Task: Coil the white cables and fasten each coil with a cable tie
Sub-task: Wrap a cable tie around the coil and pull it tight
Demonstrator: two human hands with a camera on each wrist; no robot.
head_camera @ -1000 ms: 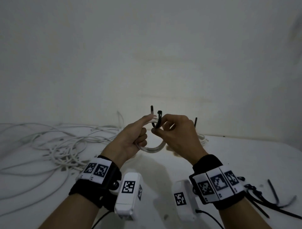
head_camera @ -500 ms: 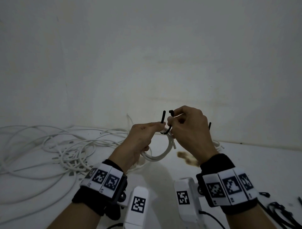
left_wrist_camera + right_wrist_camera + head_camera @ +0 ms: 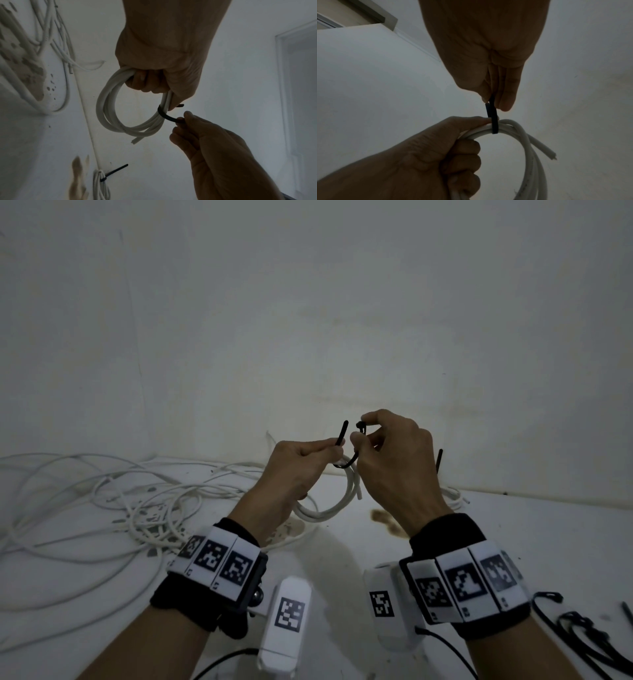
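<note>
Hands risen; left-wrist view alone shows tied coil [image 3: 100,181].

The left hand [image 3: 301,467] is gripping a small white coil [image 3: 337,503] and holding it up above the surface [image 3: 531,535]. A black cable tie [image 3: 346,453] is looping under the top of the coil; its free end is sticking up beside the left thumb, and the right hand [image 3: 394,460] is pinching its other end between thumb and forefinger. Loose white cables [image 3: 102,501] are lying in a tangle on the left of the surface. Behind the right hand a tied coil [image 3: 454,498] is resting with a black tail [image 3: 439,461] pointing up. More black cable ties [image 3: 582,631] are lying at the lower right. A brown stain [image 3: 385,520] is showing beneath the hands.
</note>
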